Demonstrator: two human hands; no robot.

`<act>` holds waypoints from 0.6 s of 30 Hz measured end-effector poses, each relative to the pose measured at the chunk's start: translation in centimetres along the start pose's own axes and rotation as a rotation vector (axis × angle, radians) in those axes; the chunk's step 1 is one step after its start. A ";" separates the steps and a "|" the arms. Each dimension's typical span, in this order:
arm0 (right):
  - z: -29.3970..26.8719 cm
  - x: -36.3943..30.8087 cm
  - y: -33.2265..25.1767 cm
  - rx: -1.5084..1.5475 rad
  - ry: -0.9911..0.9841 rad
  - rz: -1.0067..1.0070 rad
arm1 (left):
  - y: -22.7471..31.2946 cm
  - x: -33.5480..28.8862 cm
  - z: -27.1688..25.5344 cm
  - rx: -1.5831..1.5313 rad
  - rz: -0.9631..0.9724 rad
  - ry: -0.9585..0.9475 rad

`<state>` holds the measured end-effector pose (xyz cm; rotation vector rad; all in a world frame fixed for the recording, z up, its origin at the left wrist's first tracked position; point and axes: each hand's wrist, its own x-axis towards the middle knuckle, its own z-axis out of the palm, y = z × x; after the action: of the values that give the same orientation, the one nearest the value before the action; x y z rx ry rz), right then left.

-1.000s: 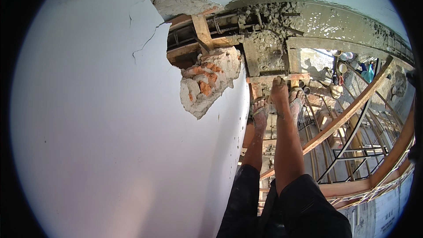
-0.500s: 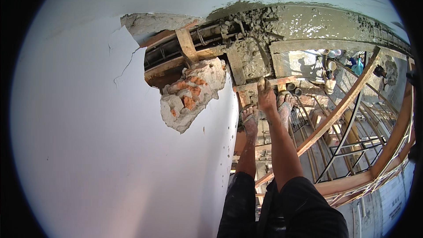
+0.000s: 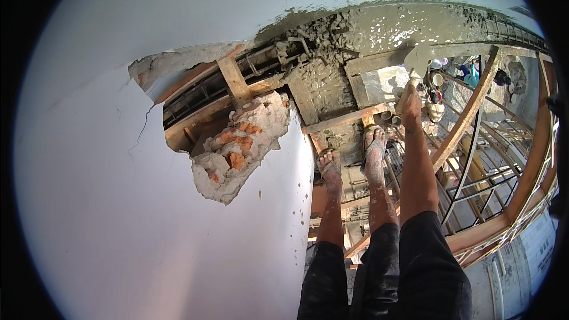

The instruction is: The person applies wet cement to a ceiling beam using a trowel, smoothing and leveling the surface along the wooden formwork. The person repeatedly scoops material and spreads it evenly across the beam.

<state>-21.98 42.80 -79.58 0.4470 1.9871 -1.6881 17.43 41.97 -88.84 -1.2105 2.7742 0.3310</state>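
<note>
My right hand point(image 3: 411, 106) is closed around the handle of a trowel point(image 3: 417, 58). The trowel's grey blade points away from me and overlaps the edge of a wooden form board point(image 3: 379, 62). Just beyond it lies smooth, shiny wet concrete point(image 3: 403, 24). Left of the trowel, rougher wet concrete point(image 3: 323, 86) fills a short boxed section between boards. Lumpy concrete sits around exposed rebar point(image 3: 261, 59) in the open trench. My left hand is out of view.
My bare, splattered feet point(image 3: 374, 136) stand on scaffolding boards. A white wall point(image 3: 148, 219) at left has a broken hole with jagged brick and mortar point(image 3: 237, 148). At right, a diagonal timber point(image 3: 468, 106) crosses above poles, metal frames and buckets point(image 3: 437, 79) far below.
My right hand has moved right, away from the boxed concrete, and the trowel blade now shows by the form board. The view has shifted slightly.
</note>
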 end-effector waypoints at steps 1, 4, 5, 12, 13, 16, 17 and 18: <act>-0.4 2.9 -0.3 0.123 0.130 0.221 | 0.0 0.0 0.1 -0.044 0.006 0.070; 0.9 9.0 -0.3 0.308 0.222 0.299 | -0.1 -0.3 0.3 -0.025 0.016 0.045; 1.4 10.4 -0.4 0.319 0.206 0.278 | -0.1 -0.3 0.4 -0.026 0.073 0.123; 6.2 7.2 4.4 -0.187 -0.310 0.369 | -0.7 -1.6 2.1 -0.049 -0.037 -0.161; 5.9 5.9 5.2 -0.265 -0.413 0.104 | -0.6 -1.9 2.4 -0.047 0.011 -0.082; 5.6 6.0 5.5 -0.192 -0.326 0.077 | -0.7 -2.1 2.9 -0.012 -0.035 -0.315; 5.5 6.9 5.1 -0.085 -0.264 0.158 | -0.9 -1.9 2.9 -0.012 -0.104 -0.483; 4.9 8.1 4.2 -0.048 -0.230 0.174 | -0.8 -1.8 2.8 0.024 -0.102 -0.559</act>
<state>-25.65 38.21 -88.15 0.3784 1.7659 -1.5086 19.27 43.37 -91.35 -1.0484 2.2247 0.5299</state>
